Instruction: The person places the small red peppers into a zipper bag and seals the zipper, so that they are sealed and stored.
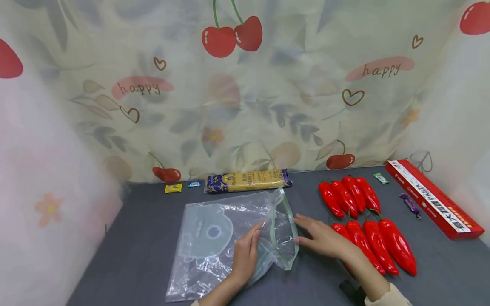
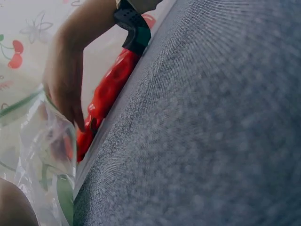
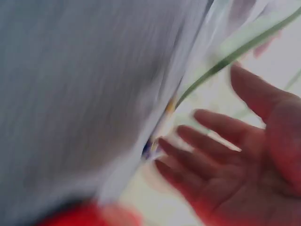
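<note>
Across the front half of the dark grey surface (image 1: 122, 255), left of centre, lies your largest item, the clear zip bag (image 1: 230, 242). It is laid flat with its green-edged mouth (image 1: 295, 236) standing open to the right, probably so your right hand can get at it. The red pasta box (image 1: 434, 199) slants along the right edge near the back right corner, perhaps put there to leave the middle free. A packet of pasta (image 1: 249, 181) lies along the back edge, just behind the bag. Your right hand (image 1: 319, 236) is at the bag's mouth, fingers extended and spread, holding nothing. Your left hand (image 1: 245, 257) rests on the bag close to the mouth, likely steadying it; you cannot tell from here whether it pinches the film. The red peppers (image 1: 369, 242) lie in two rows toward the right edge, apparently grouped within your right hand's reach. Smallest are the sweets: yellow (image 1: 173, 188) and blue (image 1: 194, 184) by the back left corner, green (image 1: 380, 178) and purple (image 1: 410, 206) beside the box.
</note>
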A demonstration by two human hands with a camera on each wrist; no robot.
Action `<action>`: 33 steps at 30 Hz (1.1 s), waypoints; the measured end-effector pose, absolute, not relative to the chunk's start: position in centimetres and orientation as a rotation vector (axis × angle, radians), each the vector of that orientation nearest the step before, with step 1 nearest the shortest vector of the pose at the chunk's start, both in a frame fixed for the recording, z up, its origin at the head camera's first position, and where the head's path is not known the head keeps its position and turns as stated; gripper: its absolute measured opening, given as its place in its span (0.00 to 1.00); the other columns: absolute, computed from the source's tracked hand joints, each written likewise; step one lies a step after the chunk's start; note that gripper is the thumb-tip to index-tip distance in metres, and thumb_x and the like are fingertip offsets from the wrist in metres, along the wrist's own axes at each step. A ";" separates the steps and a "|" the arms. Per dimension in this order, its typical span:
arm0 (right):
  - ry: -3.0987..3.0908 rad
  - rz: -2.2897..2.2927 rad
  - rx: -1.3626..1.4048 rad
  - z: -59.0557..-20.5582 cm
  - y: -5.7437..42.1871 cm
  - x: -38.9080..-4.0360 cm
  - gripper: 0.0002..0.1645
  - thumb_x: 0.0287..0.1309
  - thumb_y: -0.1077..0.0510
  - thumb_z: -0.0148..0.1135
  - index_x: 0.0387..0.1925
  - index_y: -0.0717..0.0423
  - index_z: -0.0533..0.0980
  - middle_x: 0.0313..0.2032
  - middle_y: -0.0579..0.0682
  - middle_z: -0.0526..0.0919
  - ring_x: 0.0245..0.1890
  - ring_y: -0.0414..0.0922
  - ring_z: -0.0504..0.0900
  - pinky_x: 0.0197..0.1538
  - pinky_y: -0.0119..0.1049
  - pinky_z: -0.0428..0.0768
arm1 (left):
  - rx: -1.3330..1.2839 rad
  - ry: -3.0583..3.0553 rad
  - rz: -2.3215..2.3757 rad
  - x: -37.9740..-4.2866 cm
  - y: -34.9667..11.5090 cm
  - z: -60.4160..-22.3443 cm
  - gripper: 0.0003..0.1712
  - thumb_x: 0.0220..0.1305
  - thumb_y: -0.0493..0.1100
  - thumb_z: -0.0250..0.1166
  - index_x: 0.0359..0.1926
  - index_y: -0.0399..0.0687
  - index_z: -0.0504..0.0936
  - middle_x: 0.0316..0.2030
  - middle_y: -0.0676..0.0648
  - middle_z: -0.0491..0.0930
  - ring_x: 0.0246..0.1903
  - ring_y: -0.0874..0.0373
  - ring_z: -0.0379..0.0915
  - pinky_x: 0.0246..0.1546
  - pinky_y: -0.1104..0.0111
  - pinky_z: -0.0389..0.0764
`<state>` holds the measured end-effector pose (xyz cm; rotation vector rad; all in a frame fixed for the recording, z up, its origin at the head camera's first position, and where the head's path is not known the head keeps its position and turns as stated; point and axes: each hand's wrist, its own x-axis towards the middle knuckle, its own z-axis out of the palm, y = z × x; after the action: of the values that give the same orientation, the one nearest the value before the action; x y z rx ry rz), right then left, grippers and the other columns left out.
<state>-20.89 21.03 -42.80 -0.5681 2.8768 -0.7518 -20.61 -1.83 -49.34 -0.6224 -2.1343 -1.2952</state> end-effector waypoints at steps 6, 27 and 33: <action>2.984 -1.227 -0.335 -42.2 25.1 -20.8 0.31 0.56 0.50 0.61 0.58 0.61 0.69 0.53 0.61 0.77 0.52 0.55 0.78 0.50 0.46 0.79 | -0.587 -2.158 -1.291 -20.7 -2.0 -49.5 0.16 0.66 0.37 0.52 0.51 0.39 0.77 0.46 0.41 0.82 0.44 0.51 0.80 0.46 0.61 0.80; 3.068 -1.035 -0.061 -43.3 25.8 -20.8 0.24 0.51 0.55 0.64 0.47 0.67 0.77 0.41 0.62 0.83 0.33 0.46 0.79 0.28 0.31 0.73 | -0.593 -2.143 -1.335 -20.6 -1.9 -49.4 0.15 0.66 0.36 0.51 0.50 0.37 0.78 0.44 0.40 0.82 0.44 0.50 0.80 0.46 0.61 0.80; 2.820 -1.736 0.275 -41.5 25.5 -21.4 0.34 0.58 0.47 0.57 0.61 0.62 0.66 0.44 0.49 0.80 0.35 0.30 0.76 0.34 0.19 0.76 | -0.631 -2.139 -1.287 -20.6 -1.8 -49.5 0.15 0.66 0.35 0.51 0.51 0.38 0.77 0.45 0.41 0.82 0.45 0.51 0.80 0.46 0.62 0.80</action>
<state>-21.45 25.52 -41.50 0.2747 2.8196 -1.7360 -20.62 -1.83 -49.46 -0.6310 -2.1389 -1.2871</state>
